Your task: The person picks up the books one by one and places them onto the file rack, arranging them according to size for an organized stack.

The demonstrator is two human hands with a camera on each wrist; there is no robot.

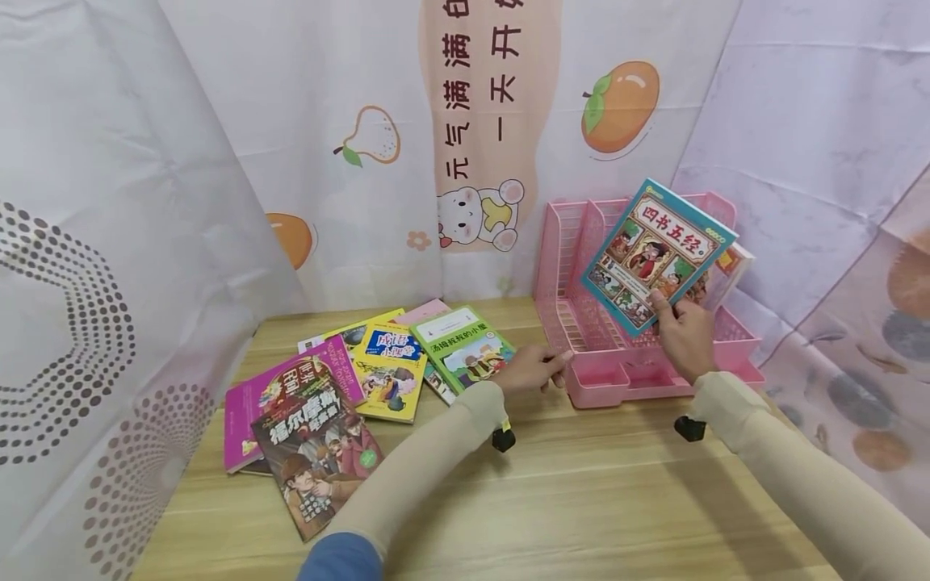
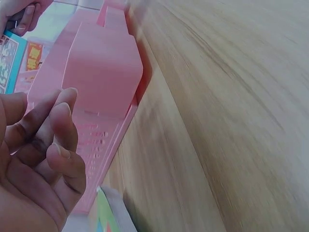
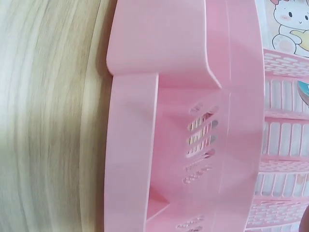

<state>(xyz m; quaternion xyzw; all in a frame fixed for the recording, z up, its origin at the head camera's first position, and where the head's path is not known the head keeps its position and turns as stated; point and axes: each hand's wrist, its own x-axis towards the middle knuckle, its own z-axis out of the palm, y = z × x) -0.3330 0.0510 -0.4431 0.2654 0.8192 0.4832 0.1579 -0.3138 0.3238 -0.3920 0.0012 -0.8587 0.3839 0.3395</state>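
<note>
My right hand (image 1: 684,337) grips a teal-bordered comic-style book (image 1: 657,254) by its lower edge, thumb on the cover. The book is tilted in front of and above the pink desktop file organizer (image 1: 599,387). A corner of the teal book (image 3: 303,92) shows at the right wrist view's edge. My left hand (image 1: 534,369) is at the organizer's front left corner, holding nothing; its fingers bend loosely in the left wrist view. Whether they touch the plastic I cannot tell. Just beside that hand lies a green-bordered book (image 1: 465,347).
Left of the organizer several books lie overlapping on the wooden table (image 1: 552,500), among them a yellow book (image 1: 392,371), a purple book (image 1: 291,395) and a dark brown book (image 1: 320,460). Another book (image 1: 729,270) stands in the organizer's right part. Printed curtains (image 1: 349,226) surround the table.
</note>
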